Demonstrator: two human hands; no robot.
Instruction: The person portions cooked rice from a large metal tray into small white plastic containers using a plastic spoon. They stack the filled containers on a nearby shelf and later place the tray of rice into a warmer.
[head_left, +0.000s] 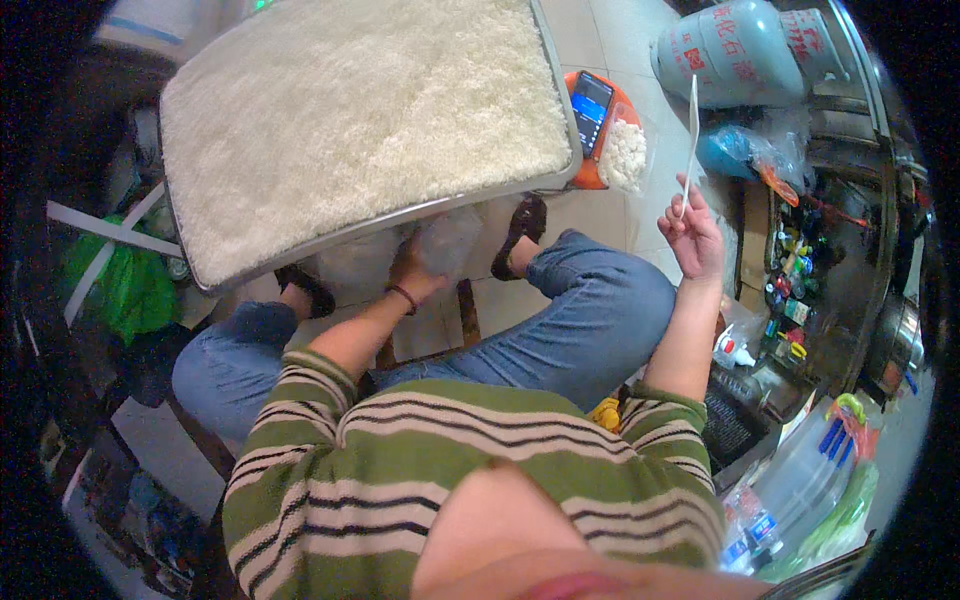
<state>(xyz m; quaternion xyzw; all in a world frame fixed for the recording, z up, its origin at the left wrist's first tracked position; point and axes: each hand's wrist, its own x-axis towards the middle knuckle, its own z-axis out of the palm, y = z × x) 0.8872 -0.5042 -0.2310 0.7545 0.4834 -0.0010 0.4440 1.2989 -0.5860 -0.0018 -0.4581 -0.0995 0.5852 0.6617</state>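
Note:
A large metal-rimmed tray (390, 218) is heaped level with white, rice-like grains (367, 97) in front of me. Under its near edge, my left hand (417, 271) grips a clear plastic bag or container (450, 238); the tray's shadow blurs its shape. Raised to the right of the tray, my right hand (694, 234) pinches a thin white utensil (693, 127), seen nearly edge-on and pointing away from me. Between tray and right hand, a clear plastic bag (622, 159) of white lumps rests on an orange stool or stand (589, 176).
A phone (592, 112) with its screen lit lies on the orange surface. A grey gas cylinder (727, 56) stands at the far right, near a cluttered shelf (847, 285). Green plastic bag (124, 281) hangs at left. Bottles and a clear plastic bin (802, 472) sit right of me.

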